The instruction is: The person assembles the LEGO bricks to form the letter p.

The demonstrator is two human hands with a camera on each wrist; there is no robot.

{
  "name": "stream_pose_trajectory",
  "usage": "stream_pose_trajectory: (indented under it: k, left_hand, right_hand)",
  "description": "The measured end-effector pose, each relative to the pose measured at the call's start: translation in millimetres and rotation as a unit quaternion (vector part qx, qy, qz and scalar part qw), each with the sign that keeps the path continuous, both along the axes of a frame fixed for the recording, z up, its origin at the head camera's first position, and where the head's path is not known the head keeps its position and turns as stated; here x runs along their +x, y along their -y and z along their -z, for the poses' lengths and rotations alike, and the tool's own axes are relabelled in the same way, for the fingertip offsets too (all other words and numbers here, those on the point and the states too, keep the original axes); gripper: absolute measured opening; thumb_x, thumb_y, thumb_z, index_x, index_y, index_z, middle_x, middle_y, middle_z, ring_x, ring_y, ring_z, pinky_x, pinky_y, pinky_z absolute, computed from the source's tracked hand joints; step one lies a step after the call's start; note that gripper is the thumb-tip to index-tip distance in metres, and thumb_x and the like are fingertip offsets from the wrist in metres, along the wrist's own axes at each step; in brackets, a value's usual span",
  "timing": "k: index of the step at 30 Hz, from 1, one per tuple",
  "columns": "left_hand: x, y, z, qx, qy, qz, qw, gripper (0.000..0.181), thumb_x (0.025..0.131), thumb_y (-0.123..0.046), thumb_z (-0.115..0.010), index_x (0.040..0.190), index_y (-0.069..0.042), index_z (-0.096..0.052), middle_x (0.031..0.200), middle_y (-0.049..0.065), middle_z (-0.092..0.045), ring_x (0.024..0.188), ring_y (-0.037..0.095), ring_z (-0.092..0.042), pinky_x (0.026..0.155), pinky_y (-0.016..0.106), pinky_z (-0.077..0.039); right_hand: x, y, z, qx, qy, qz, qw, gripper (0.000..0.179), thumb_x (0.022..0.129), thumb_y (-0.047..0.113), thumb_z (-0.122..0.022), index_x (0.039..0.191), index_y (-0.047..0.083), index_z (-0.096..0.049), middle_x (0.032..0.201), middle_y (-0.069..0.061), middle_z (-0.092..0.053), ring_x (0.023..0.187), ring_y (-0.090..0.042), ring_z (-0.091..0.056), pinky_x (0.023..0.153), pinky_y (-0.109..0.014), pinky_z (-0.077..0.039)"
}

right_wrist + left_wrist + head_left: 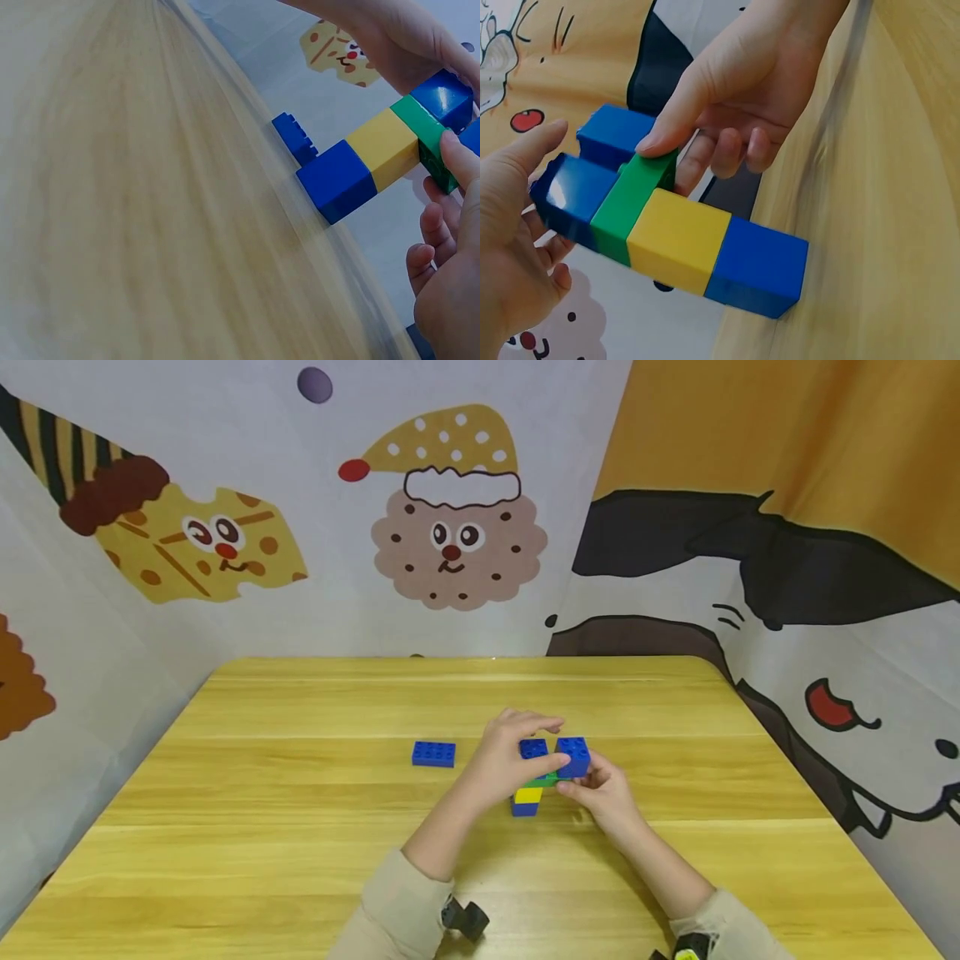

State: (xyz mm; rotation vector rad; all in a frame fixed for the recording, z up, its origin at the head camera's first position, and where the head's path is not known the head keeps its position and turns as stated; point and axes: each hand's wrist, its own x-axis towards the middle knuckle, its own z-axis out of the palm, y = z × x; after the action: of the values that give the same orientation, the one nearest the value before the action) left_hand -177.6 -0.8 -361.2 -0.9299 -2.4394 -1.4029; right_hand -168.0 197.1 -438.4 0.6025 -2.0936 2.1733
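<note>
A small tower of toy building bricks stands on the table: a blue brick [757, 262] at the bottom, a yellow brick [681, 234] above it, then a longer green brick [632, 202] jutting out to the right. Side by side on the green one sit two blue bricks, the left [574, 193] and the right [573, 757]. My right hand [606, 791] pinches the overhanging end of the green brick, thumb on its near side. Around the upper blue bricks my left hand [498, 760] is spread, with its thumb in front and a finger stretched above them.
Another blue brick [433, 754], with studs up, lies on the wooden table [262, 810] left of the tower. Behind the table hangs a cloth [337, 627] with cartoon prints. Dark devices are strapped at both sleeves [405, 902].
</note>
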Motion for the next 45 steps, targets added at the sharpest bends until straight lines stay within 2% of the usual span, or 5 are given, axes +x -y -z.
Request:
stream_pose_trajectory:
  k: [9, 17, 25, 38, 45]
  left_hand:
    - [-5.3, 15.8, -1.6, 0.058, 0.034, -0.008, 0.9977, 0.041, 0.088, -0.033, -0.071, 0.125, -0.018, -0.064, 0.114, -0.008, -0.064, 0.111, 0.014, -0.049, 0.092, 0.04, -0.043]
    - [-6.9, 34.8, -0.9, 0.058, 0.032, -0.028, 0.9974, 0.039, 0.088, -0.033, -0.071, 0.124, -0.019, -0.065, 0.112, -0.011, -0.064, 0.108, 0.009, -0.05, 0.091, 0.036, -0.043]
    - [-10.4, 58.6, 1.6, 0.075, 0.026, -0.057, 0.9952, 0.035, 0.086, -0.024, -0.074, 0.119, -0.016, -0.067, 0.11, -0.01, -0.065, 0.101, 0.012, -0.052, 0.089, 0.036, -0.044]
    - [-14.5, 90.9, 22.9, 0.043, 0.042, -0.071, 0.9957, 0.038, 0.085, -0.025, -0.075, 0.121, -0.015, -0.066, 0.113, 0.001, -0.066, 0.104, 0.016, -0.052, 0.09, 0.042, -0.044]
    - [-19.0, 106.5, 34.2, 0.036, 0.056, -0.075, 0.9949, 0.039, 0.082, -0.014, -0.077, 0.12, -0.009, -0.066, 0.113, 0.008, -0.066, 0.109, 0.03, -0.052, 0.092, 0.053, -0.041]
  right_hand:
    - [1.0, -1, 0.5, 0.001, 0.01, 0.003, 0.9999, 0.034, 0.086, -0.001, -0.067, 0.115, 0.017, -0.067, 0.095, 0.0, -0.068, 0.075, -0.01, -0.059, 0.064, -0.023, -0.049]
    - [2.9, 0, -2.3, 0.012, 0.009, 0.011, 0.9998, 0.035, 0.088, -0.004, -0.064, 0.111, 0.021, -0.068, 0.085, 0.003, -0.064, 0.066, -0.008, -0.052, 0.058, -0.024, -0.046]
    - [3.9, 0, -2.4, 0.014, 0.004, 0.004, 0.9999, 0.035, 0.088, -0.005, -0.063, 0.107, 0.024, -0.069, 0.087, 0.003, -0.066, 0.067, -0.008, -0.052, 0.058, -0.024, -0.046]
    - [4.2, 0, -2.6, 0.023, 0.008, 0.013, 0.9996, 0.032, 0.088, -0.004, -0.063, 0.104, 0.022, -0.07, 0.086, 0.003, -0.066, 0.067, -0.009, -0.051, 0.057, -0.026, -0.046]
    - [4.1, 0, -2.5, 0.026, 0.012, 0.019, 0.9994, 0.031, 0.087, -0.004, -0.064, 0.103, 0.023, -0.07, 0.084, 0.003, -0.066, 0.066, -0.009, -0.051, 0.056, -0.025, -0.045]
